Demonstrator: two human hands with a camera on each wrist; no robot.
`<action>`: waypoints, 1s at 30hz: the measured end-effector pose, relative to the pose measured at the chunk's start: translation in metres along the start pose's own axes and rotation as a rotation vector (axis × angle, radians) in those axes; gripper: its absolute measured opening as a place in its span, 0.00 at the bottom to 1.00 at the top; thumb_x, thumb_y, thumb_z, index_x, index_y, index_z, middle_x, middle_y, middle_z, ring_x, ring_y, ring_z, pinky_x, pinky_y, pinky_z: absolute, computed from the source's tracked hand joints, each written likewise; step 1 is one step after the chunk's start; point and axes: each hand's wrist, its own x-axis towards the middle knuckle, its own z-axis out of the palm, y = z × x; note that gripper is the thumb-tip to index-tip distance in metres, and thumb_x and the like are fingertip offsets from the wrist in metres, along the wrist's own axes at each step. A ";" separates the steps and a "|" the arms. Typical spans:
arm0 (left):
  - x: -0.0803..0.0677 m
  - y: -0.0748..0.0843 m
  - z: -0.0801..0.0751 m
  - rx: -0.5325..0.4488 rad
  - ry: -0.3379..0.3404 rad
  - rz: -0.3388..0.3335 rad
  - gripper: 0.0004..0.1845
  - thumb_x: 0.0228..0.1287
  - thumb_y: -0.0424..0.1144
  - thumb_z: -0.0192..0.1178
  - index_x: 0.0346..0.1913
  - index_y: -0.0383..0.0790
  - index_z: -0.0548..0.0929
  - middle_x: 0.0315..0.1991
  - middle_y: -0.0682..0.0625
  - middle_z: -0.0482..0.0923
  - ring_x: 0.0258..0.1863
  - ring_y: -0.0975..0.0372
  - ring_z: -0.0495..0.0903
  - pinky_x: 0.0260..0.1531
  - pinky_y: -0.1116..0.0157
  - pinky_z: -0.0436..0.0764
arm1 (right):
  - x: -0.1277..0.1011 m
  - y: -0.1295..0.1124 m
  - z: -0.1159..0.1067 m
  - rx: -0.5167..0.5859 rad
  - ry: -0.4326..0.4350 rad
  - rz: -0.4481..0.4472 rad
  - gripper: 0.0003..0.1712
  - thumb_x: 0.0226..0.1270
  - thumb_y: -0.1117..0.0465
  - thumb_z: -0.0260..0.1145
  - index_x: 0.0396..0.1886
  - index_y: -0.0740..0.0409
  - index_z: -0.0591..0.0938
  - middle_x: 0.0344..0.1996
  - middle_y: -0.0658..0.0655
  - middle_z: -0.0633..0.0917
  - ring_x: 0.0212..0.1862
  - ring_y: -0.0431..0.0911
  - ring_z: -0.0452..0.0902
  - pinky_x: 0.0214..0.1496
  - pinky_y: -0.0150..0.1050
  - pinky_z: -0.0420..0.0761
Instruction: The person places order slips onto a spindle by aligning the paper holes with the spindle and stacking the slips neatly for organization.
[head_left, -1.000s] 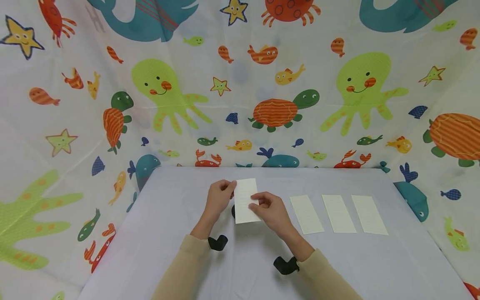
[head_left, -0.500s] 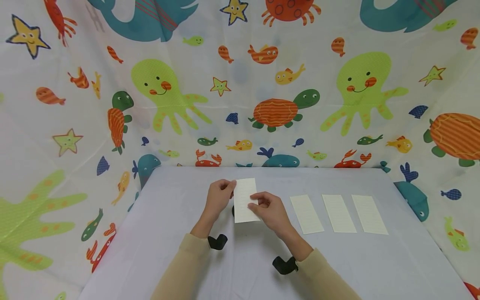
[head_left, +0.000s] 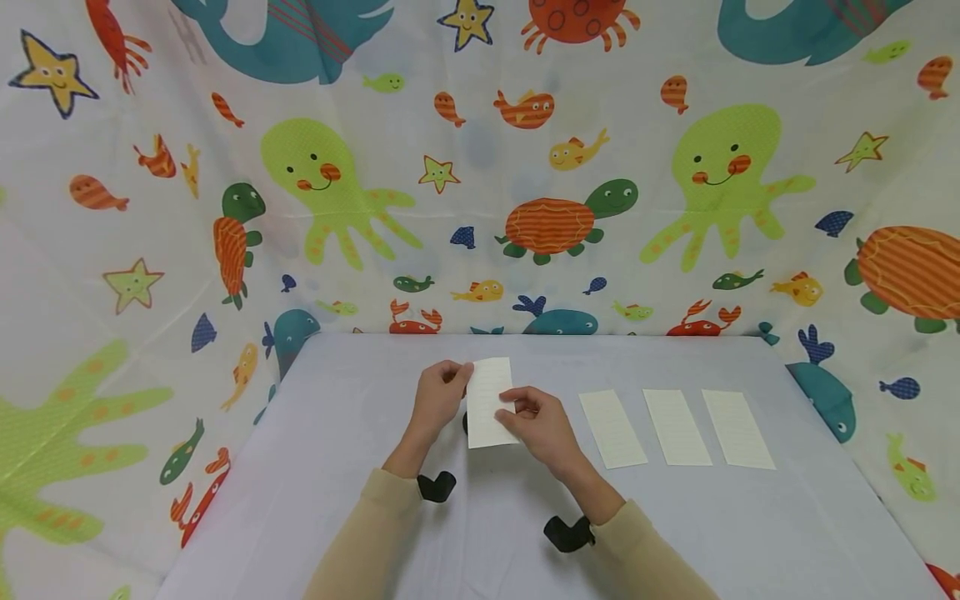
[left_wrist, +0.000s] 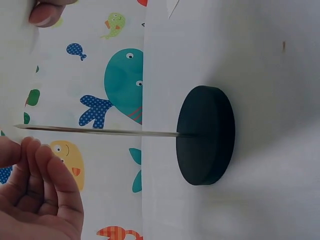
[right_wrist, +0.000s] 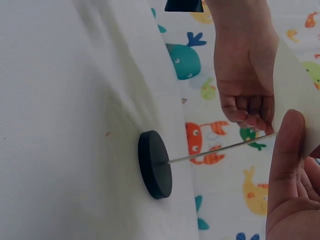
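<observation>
Paper slip (head_left: 489,398), cream and faintly lined, held upright above the middle of the counter (head_left: 360,467) between both hands. Left hand (head_left: 438,396): grip pinching the slip's upper left edge between thumb and curled fingers (right_wrist: 247,107). Right hand (head_left: 542,423): grip pinching the slip's right edge lower down, thumb (right_wrist: 287,145) flat against the paper. Beneath the slip, a black round base (left_wrist: 206,135) rests on the counter, bearing a thin metal spike (left_wrist: 100,130) whose tip lies just beside the left fingertips. To the right, three further slips (head_left: 677,427) lie flat in a row, well apart from the hands. Black wrist mounts (head_left: 567,533) show at both sleeves. A sea-creature printed cloth (head_left: 480,167) backs the scene.
</observation>
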 end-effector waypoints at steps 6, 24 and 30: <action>0.000 -0.002 0.003 0.003 0.009 0.012 0.15 0.75 0.48 0.59 0.45 0.38 0.86 0.33 0.47 0.79 0.34 0.56 0.77 0.35 0.63 0.78 | -0.001 0.002 0.001 0.021 0.006 -0.002 0.15 0.63 0.62 0.75 0.49 0.58 0.87 0.34 0.55 0.78 0.33 0.46 0.72 0.31 0.31 0.73; 0.001 -0.006 0.008 0.080 0.030 0.028 0.13 0.75 0.45 0.60 0.45 0.36 0.85 0.33 0.46 0.78 0.35 0.56 0.75 0.33 0.64 0.77 | -0.003 0.010 0.002 0.022 -0.006 0.014 0.15 0.65 0.61 0.74 0.50 0.57 0.86 0.34 0.55 0.77 0.32 0.46 0.71 0.29 0.32 0.71; 0.001 -0.026 0.013 0.097 -0.001 -0.006 0.13 0.74 0.44 0.60 0.41 0.36 0.86 0.29 0.47 0.78 0.32 0.57 0.75 0.29 0.65 0.75 | -0.005 0.019 0.005 -0.012 -0.029 0.049 0.14 0.64 0.62 0.74 0.48 0.59 0.86 0.34 0.55 0.76 0.31 0.45 0.70 0.30 0.33 0.71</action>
